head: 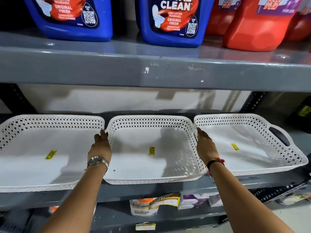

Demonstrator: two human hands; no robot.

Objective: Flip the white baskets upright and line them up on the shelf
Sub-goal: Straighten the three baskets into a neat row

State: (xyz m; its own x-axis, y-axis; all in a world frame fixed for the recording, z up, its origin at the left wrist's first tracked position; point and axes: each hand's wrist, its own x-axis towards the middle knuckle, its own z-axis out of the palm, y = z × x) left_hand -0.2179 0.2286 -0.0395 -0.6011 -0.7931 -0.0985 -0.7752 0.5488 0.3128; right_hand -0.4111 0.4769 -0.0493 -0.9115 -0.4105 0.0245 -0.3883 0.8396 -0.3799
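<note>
Three white lattice-walled baskets stand upright side by side on the grey shelf. Each has a yellow sticker on its floor. The middle basket sits between the left basket and the right basket. My left hand grips the middle basket's left wall, fingers curled over its rim. On the opposite side, my right hand holds the same basket's right wall at the handle cut-out. The middle basket's front edge sticks out slightly past the shelf's front.
A grey upper shelf overhangs the baskets, carrying blue cleaner jugs and red jugs. Below the basket shelf lie small boxes and packets. A dark perforated upright stands at the back right.
</note>
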